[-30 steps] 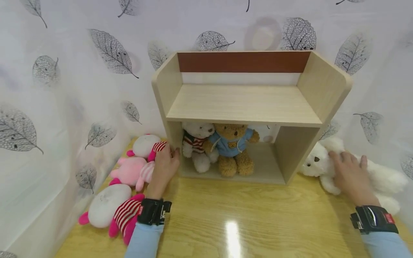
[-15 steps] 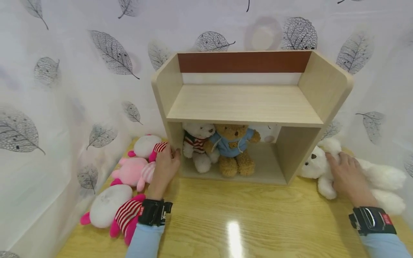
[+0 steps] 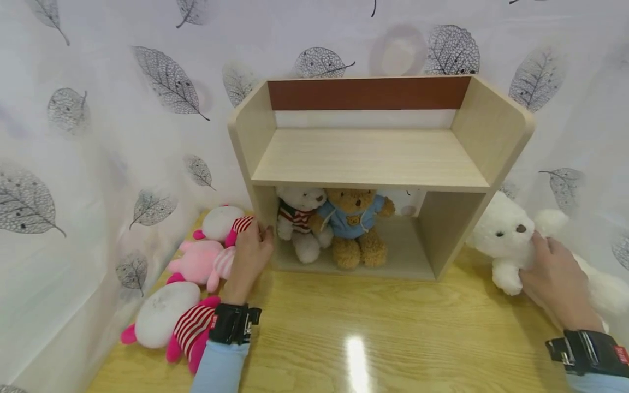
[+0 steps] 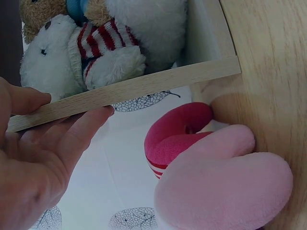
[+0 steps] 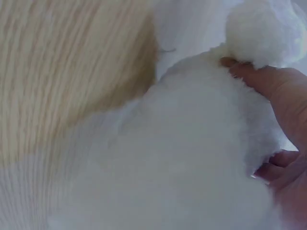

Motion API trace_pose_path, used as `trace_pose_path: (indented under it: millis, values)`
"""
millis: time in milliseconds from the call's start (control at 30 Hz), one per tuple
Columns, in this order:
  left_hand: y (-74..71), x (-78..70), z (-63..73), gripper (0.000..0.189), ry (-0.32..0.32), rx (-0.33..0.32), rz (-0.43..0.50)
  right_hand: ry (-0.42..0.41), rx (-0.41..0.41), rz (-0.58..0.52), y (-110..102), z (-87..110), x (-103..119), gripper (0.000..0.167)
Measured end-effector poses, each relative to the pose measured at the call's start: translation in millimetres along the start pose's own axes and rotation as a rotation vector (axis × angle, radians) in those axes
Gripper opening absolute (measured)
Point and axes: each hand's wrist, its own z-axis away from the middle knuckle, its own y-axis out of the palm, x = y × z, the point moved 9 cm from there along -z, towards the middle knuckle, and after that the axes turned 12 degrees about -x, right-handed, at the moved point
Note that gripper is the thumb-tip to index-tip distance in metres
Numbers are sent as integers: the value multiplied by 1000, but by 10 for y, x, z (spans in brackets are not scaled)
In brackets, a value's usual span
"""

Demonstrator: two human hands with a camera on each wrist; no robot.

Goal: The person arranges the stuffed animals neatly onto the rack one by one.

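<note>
My left hand [image 3: 249, 256] grips the left side panel of a small wooden shelf [image 3: 373, 158]. In the left wrist view the thumb lies on the inner face of the panel edge [image 4: 144, 85] and the fingers on the outer face. At the right, my right hand [image 3: 560, 278] holds a white teddy bear [image 3: 501, 226] round its body, head raised and face turned forward. White fur [image 5: 168, 143] fills much of the right wrist view, with thumb and fingers on either side of it. The bear's head overlaps the shelf's right side in the head view.
In the lower compartment sit a white bear in a striped sweater [image 3: 307, 248] and a brown bear in a blue hoodie [image 3: 354, 218]. Left of the shelf lie pink and white plush toys [image 3: 167, 314] on the wooden table [image 3: 319, 333]. A leaf-print curtain [image 3: 113, 164] hangs behind.
My right hand has closed round the white bear and lifted and turned it, so that its head is now upright and facing forward. The left hand has stayed on the shelf.
</note>
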Motion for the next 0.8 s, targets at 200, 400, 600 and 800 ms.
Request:
trace_pose_path:
  millis: [200, 400, 600, 800]
  values:
    - [7, 17, 2, 20, 1, 6, -2, 58, -61, 17, -218, -22, -40, 54]
    - [11, 21, 20, 21, -2, 17, -2, 130, -51, 37, -282, 45, -92, 39]
    - [7, 10, 32, 20, -7, 23, 1, 156, -89, 11, -355, 125, -81, 46]
    - [1, 7, 33, 20, -10, 23, 1, 178, -123, -8, -466, 161, -15, 42]
